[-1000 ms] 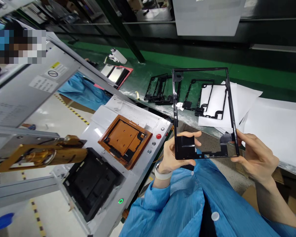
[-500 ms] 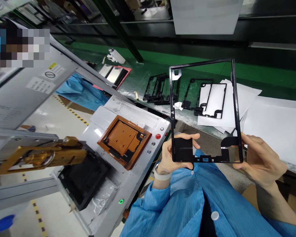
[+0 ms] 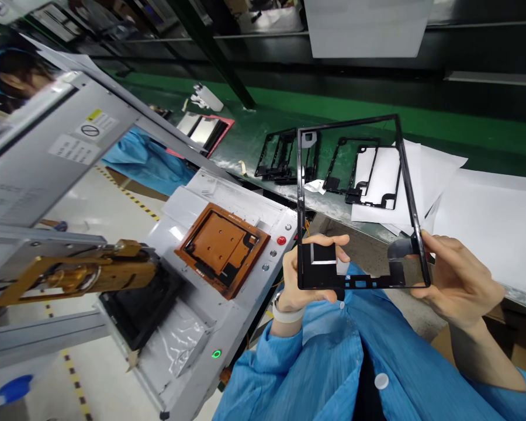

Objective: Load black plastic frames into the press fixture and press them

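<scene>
A thin black rectangular frame (image 3: 355, 283), with dark panels in its lower corners, is held up in front of me. My left hand (image 3: 296, 275) grips its lower left corner, fingers behind and thumb along the bottom edge. At the lower right, my right hand (image 3: 462, 280) pinches the side between thumb and fingers. Through the frame's opening I see similar black frames (image 3: 388, 206), lying partly on white paper sheets (image 3: 414, 175). More black frames (image 3: 276, 171) lie in a group just left of the held one.
To the left stands a grey machine (image 3: 241, 345) with an orange fixture (image 3: 223, 248), a black fixture (image 3: 140, 304) and a red button (image 3: 281, 240). A gold-coloured mechanism (image 3: 109, 275) overhangs it. Beyond it is another person (image 3: 15, 73). A green bench (image 3: 245, 140) runs along the back.
The held frame has tilted, its top edge shifting left and slightly down. Both hands keep their grip and move slightly left with it.
</scene>
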`<state>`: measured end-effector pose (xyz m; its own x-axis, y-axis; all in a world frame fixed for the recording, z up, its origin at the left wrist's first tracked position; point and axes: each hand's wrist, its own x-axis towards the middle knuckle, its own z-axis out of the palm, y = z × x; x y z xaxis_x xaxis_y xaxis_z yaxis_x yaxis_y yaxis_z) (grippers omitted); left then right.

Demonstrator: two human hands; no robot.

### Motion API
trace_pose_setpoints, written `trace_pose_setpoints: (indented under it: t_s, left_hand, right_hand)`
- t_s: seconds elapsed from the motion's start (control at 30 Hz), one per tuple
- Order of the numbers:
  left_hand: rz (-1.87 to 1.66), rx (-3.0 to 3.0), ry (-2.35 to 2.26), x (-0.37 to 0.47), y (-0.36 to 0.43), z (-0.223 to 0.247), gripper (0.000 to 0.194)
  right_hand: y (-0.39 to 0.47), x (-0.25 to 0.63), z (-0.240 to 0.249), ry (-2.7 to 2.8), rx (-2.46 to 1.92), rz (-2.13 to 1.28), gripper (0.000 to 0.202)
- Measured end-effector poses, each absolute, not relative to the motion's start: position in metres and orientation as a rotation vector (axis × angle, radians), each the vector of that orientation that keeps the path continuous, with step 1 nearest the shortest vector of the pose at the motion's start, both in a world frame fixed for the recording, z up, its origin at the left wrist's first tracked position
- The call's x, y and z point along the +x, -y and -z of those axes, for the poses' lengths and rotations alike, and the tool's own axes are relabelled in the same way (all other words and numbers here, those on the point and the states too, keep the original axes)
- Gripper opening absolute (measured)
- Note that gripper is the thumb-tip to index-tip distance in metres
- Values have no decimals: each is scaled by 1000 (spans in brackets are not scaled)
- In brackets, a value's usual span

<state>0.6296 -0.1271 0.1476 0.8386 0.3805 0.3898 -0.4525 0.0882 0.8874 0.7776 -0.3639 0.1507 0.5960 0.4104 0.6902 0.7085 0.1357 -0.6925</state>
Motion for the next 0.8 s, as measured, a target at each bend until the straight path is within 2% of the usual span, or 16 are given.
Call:
trace_pose_setpoints:
  t_s: [0.2, 0.37, 0.8]
  left_hand:
    - [-633, 1400, 5, 630, 130, -155, 81]
    - [-678, 1396, 52, 632, 132, -158, 77]
    - [-687, 1392, 88, 629, 129, -153, 82]
  right_hand:
    - [367, 779, -137, 949, -1494, 140, 70]
    - [366, 778, -137, 955, -1474, 147, 68]
    - [365, 779, -135, 991, -1441, 153, 71]
